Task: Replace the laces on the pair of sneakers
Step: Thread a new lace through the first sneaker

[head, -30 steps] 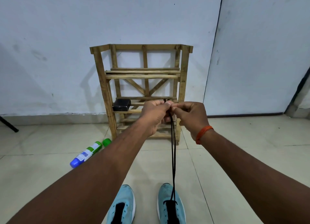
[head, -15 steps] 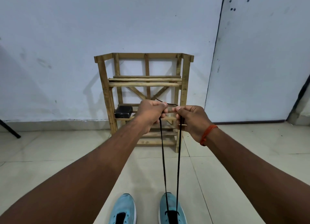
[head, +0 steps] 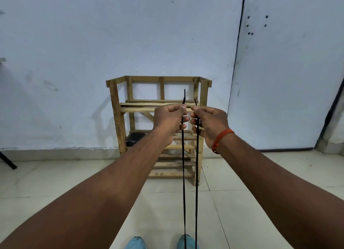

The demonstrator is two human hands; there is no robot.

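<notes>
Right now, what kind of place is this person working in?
Probably a plain room in a home, perhaps an entryway: a wooden shoe rack stands against a white wall on a tiled floor.

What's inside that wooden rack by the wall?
A black box sits on a lower shelf of the rack, at its left side. The left hand, right hand and lace cover the middle shelves, so anything there is hidden.

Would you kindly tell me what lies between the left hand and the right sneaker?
In the head view, only the black lace runs from the left hand down to the right sneaker, over bare floor tiles.
</notes>
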